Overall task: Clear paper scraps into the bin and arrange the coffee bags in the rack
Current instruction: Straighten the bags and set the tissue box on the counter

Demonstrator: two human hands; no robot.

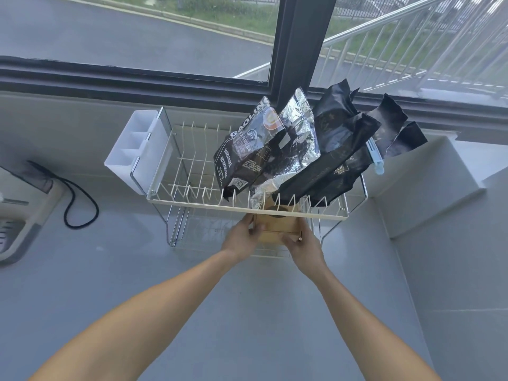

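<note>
Both sets of fingers are curled around a small tan wooden box: the left hand pinches its left front corner, thumb on top, and the right hand grips the right front corner, a ring showing on one finger. The box sits on the rack's lower tier, under the front rail of the wire rack, towards its right half; a dark round opening shows in its top, so it may be the bin, though I can't be sure. Above it the coffee bags lean together in the right half of the upper tier, tilted to the right, the outermost hanging past the rack's right end. The white cutlery holder hangs off the left end. No paper scraps are visible on the counter. To move the box well, I'd keep it level, draw it straight under the rail, and avoid nudging the prongs that prop the bags.
</note>
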